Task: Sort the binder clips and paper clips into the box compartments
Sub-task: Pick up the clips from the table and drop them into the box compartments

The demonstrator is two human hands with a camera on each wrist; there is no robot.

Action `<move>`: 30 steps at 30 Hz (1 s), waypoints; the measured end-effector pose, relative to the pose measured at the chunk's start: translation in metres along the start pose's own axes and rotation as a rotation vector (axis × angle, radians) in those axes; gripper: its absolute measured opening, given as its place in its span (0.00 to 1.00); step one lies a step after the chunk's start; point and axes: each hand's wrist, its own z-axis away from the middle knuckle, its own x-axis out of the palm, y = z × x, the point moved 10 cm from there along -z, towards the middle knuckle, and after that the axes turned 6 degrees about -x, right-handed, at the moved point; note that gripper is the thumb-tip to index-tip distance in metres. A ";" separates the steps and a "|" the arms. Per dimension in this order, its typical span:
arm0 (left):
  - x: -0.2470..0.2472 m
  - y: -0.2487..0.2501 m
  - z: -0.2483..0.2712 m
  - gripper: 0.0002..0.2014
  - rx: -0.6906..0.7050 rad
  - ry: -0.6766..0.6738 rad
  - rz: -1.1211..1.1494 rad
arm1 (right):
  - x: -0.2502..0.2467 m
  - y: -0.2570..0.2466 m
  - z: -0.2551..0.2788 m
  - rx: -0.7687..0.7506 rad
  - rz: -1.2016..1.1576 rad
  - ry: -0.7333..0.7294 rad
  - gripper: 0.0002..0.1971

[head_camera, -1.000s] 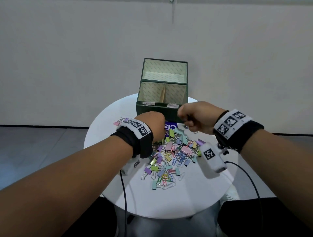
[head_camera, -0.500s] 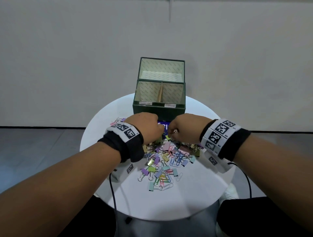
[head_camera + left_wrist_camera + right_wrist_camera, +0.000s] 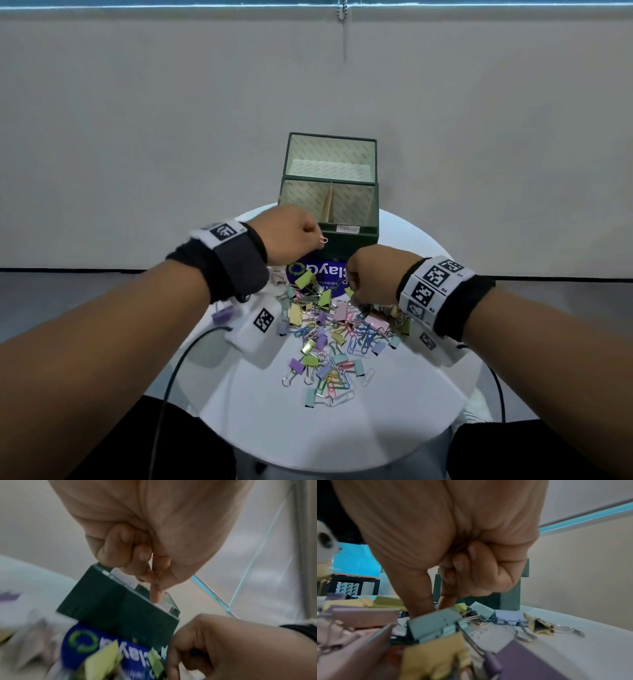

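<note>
A green box [image 3: 373, 236] with two front compartments and a taller back one stands at the far side of the round white table [image 3: 342, 438]. My left hand [image 3: 320, 238] is raised at the box's front left corner and pinches a pink paper clip [image 3: 323, 240], which the left wrist view shows as an orange-pink paper clip [image 3: 156, 596] hanging from my left hand [image 3: 155, 582] over the box rim [image 3: 137, 592]. My right hand [image 3: 352, 294] is down in the pile of pastel binder clips and paper clips [image 3: 329, 329]. In the right wrist view my right hand [image 3: 435, 605] reaches into the pile with thumb and forefinger; their tips are hidden.
A blue round sticker [image 3: 318, 270] lies on the table between the box and the pile. A teal binder clip [image 3: 436, 623] and several more crowd the right wrist view. Cables hang off both wrists. Bare tabletop shows near the front edge.
My left hand has lifted out of the pile to the box front with a pink paper clip. My right hand has dropped from the box front into the pile.
</note>
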 end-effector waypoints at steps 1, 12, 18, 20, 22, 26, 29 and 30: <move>-0.007 0.008 -0.006 0.12 0.026 0.016 -0.018 | 0.001 0.000 0.001 -0.003 -0.013 -0.006 0.05; -0.004 0.051 -0.070 0.12 0.050 0.030 -0.142 | 0.000 0.002 0.002 -0.064 -0.082 0.004 0.05; -0.014 0.049 -0.064 0.20 0.093 0.074 -0.042 | 0.002 0.002 0.002 -0.066 -0.099 -0.004 0.09; -0.028 0.045 -0.051 0.21 0.145 0.142 -0.006 | 0.003 0.000 0.001 -0.075 -0.062 -0.016 0.10; -0.039 0.039 -0.032 0.17 0.205 0.205 -0.042 | 0.003 -0.002 0.002 -0.089 0.002 -0.014 0.10; -0.034 0.019 0.012 0.13 0.285 0.223 -0.294 | 0.007 -0.007 0.007 -0.128 0.072 -0.026 0.08; -0.010 -0.003 0.031 0.14 0.285 0.146 -0.463 | -0.003 -0.003 0.010 -0.138 -0.053 -0.019 0.03; -0.002 -0.009 0.034 0.14 0.282 0.118 -0.472 | -0.013 0.000 0.009 -0.135 -0.115 0.015 0.03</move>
